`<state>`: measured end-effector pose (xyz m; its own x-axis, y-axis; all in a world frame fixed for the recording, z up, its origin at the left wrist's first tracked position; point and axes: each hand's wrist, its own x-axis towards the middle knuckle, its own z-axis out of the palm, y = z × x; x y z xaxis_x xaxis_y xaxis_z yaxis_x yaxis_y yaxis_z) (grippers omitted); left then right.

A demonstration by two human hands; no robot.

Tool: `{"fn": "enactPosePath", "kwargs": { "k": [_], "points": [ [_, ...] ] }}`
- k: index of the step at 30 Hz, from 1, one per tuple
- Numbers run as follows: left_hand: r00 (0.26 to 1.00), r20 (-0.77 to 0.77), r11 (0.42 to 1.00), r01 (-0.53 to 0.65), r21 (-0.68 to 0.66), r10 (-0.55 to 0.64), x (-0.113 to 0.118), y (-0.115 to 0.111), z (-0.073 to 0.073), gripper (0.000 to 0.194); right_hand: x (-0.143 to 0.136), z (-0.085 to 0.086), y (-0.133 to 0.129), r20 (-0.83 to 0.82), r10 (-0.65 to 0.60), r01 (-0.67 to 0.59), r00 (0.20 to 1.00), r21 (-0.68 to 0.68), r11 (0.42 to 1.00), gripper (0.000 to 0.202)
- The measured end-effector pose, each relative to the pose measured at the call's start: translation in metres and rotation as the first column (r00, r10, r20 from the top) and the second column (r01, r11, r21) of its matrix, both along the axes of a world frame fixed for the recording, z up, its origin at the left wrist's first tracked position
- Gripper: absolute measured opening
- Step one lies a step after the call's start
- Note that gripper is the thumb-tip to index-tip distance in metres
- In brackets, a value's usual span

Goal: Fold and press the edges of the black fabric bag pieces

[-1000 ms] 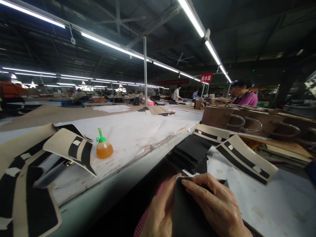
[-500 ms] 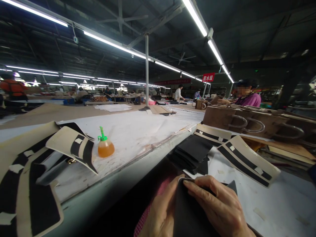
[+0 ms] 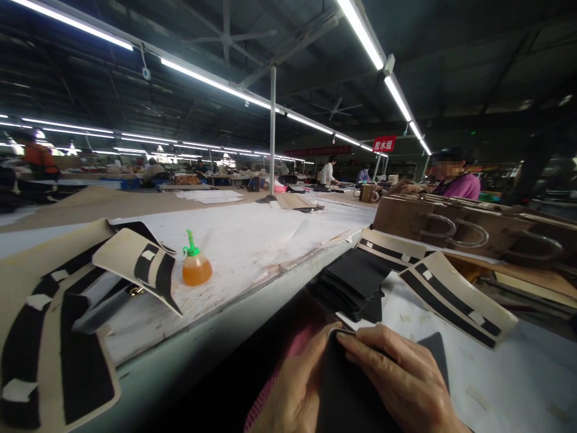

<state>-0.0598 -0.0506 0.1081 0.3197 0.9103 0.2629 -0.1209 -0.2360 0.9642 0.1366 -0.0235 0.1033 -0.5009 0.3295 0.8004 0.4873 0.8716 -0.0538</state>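
Dim hall, glaring overhead tube lights [image 3: 360, 33]; dark shadow below table edge [image 3: 238, 294]; outer edges stretched.

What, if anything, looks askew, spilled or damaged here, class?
The white table covering is stained and ragged along its near edge. The stacked black sheets look askew, their edges uneven. The rounded, green-pumped bottle of amber liquid stands upright, no spill visible.

More of a grey corner [image 3: 436, 355] shows beyond the right hand [image 3: 401, 370] on the black sheet [image 3: 349, 385] than a moment ago. The view swings slightly left, so the spray bottle [image 3: 197, 269] and the red sign [image 3: 384, 144] appear farther right.
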Motion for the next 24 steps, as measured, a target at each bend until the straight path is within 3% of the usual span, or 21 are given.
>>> {"fn": "enactPosePath", "kwargs": {
  "k": [4,8,12,16,18,21,24],
  "points": [
    [0.999,-0.027,0.996,0.031,0.085,-0.029,0.0,0.002,0.003,0.048,0.001,0.002,0.001,0.011,0.022,-0.022,1.0,0.017,1.0,0.038],
    [0.995,-0.095,0.995,-0.014,0.1,0.023,0.001,0.003,0.005,0.046,0.0,0.005,0.0,0.009,0.027,-0.027,1.0,-0.014,1.0,0.036],
    [0.999,-0.033,1.0,-0.009,0.018,0.01,0.001,0.002,-0.003,0.045,-0.004,0.01,-0.003,-0.027,0.002,-0.004,1.0,-0.066,0.998,0.037],
    [0.987,-0.072,0.99,-0.142,-0.002,0.141,0.0,-0.002,-0.011,0.039,-0.009,0.01,-0.003,-0.061,-0.022,0.018,0.998,-0.069,0.997,0.034],
    [0.985,-0.073,0.987,-0.159,-0.038,0.156,0.0,-0.003,-0.008,0.041,-0.009,0.008,-0.003,-0.064,-0.016,0.012,0.998,-0.064,0.998,0.034],
    [0.995,-0.031,0.987,-0.096,-0.131,0.093,0.003,-0.001,0.0,0.054,-0.008,0.003,-0.004,-0.051,-0.014,0.011,0.999,-0.057,0.998,0.036],
    [0.996,-0.009,0.992,-0.089,-0.089,0.089,0.005,0.001,0.003,0.061,-0.007,0.0,-0.005,-0.032,-0.012,0.01,0.999,-0.058,0.998,0.038]
  ]
}}
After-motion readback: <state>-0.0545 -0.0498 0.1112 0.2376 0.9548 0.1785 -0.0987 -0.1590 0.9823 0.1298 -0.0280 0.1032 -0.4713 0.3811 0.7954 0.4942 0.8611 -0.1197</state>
